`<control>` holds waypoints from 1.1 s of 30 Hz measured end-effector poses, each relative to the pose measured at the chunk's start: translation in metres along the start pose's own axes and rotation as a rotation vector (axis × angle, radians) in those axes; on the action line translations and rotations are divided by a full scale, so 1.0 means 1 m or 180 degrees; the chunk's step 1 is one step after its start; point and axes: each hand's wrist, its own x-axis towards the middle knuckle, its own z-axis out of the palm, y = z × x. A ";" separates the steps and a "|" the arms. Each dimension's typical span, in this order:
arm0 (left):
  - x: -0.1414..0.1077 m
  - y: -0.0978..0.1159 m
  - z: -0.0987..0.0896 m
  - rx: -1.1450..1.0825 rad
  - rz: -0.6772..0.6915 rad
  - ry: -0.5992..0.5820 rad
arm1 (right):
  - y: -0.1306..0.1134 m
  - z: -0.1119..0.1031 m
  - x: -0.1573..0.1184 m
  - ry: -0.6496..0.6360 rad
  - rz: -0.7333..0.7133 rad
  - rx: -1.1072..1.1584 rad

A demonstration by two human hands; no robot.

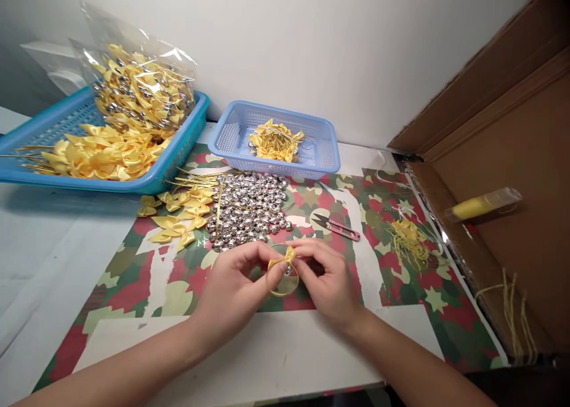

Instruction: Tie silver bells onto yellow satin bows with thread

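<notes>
Between my two hands is a small yellow ribbon bow (289,256) with a silver bell (288,270) just under it and a loop of gold cord (282,295) hanging below. My left hand (243,276) pinches the bow's left side between thumb and fingers. On the other side my right hand (327,276) is closed with its fingertips at the bow's right end. Just beyond my hands lies a spread of silver bells (253,208). Several loose yellow bows (180,226) with gold cords rest left of the bells. Pink-handled thread snips (337,226) lie to the right.
A large blue basket (178,157) at the left holds yellow bows and a clear bag (145,89) of belled bows. Behind the bells stands a smaller blue basket (332,148). Thread scraps (409,243) lie at right, beside a cardboard wall (503,145) with a yellow tube (483,205).
</notes>
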 end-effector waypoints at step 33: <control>0.020 0.001 0.005 0.0192 0.0378 0.0191 | -0.020 0.000 0.001 0.0729 -0.1235 -0.0645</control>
